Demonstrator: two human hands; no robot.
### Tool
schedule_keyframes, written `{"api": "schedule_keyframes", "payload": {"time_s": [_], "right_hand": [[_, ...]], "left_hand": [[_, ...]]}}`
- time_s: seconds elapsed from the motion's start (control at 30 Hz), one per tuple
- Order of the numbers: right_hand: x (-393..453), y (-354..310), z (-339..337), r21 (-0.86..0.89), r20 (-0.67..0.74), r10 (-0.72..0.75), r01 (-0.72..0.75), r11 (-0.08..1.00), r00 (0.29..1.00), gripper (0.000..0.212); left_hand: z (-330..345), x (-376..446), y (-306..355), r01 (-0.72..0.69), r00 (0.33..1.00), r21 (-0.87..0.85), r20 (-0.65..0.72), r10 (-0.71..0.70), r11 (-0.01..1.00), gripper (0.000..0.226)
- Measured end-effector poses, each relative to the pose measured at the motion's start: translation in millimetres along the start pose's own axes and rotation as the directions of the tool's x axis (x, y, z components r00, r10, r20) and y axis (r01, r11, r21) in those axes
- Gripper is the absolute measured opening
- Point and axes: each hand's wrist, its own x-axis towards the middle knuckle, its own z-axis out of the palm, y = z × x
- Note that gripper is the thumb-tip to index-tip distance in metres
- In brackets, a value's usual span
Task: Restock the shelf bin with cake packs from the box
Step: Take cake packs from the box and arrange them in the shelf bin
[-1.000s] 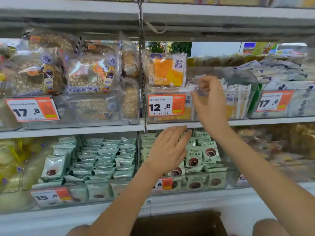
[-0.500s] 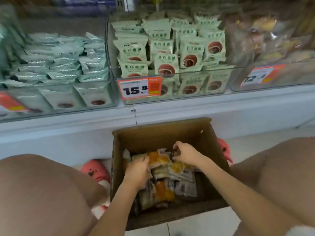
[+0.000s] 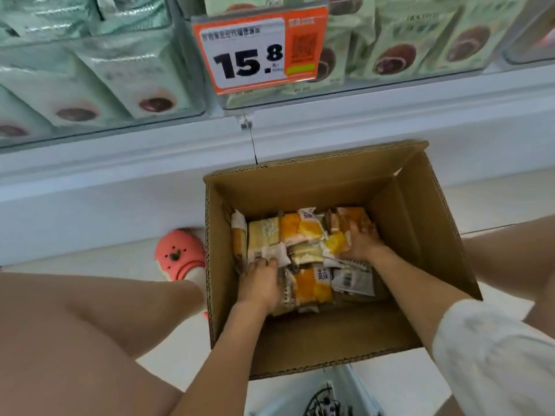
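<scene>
Left hand [image 3: 260, 283] deep in the box [image 3: 420, 235], knuckles up, fingers curled down onto the cake packs [image 3: 303, 232] at the pile's near-left edge; fingertips hidden among the wrappers, so whether they pinch one pack or only press cannot be told. Right hand [image 3: 362, 241] on the far-right side of the pile, fingers spread and bent over a pack; underside of the grasp not visible.

Cake packs all in the box bottom, an overlapping jumble. Most lie flat, long axes roughly toward the shelf; one at the left wall stands on edge. Print on wrappers blurred; a barcode side shows at near right.

Box open, on a pale floor between the person's bare knees, against the shelf base. Pink shoe [image 3: 180, 255] left of it. Above: clear shelf bins of green packs, tops cut off, and a price tag [image 3: 258, 49] reading 15.8.
</scene>
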Motion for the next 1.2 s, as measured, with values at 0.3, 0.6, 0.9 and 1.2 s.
{"api": "schedule_keyframes", "payload": {"time_s": [0.3,0.6,0.9,1.2], "right_hand": [[-5,4,24,0.210,-0.242,0.000,0.053,0.976,0.970,0.067],[-125,-9,-51,0.988,0.032,-0.234,0.004,0.152,0.972,0.036],[-184,-12,-42,0.970,-0.152,-0.298,0.200,0.137,0.942,0.028],[-212,-19,-50,0.801,-0.486,-0.248,0.540,0.257,0.838,0.023]], "left_hand": [[5,7,-2,0.036,0.999,-0.100,-0.003,-0.037,0.994,0.039],[-27,3,28,0.251,0.968,-0.908,0.230,-0.103,0.336,0.052],[-59,-25,58,0.057,0.997,-0.957,0.040,0.065,-0.285,0.026],[-67,-44,55,-0.101,0.986,-0.928,-0.141,0.088,-0.360,0.029]]}}
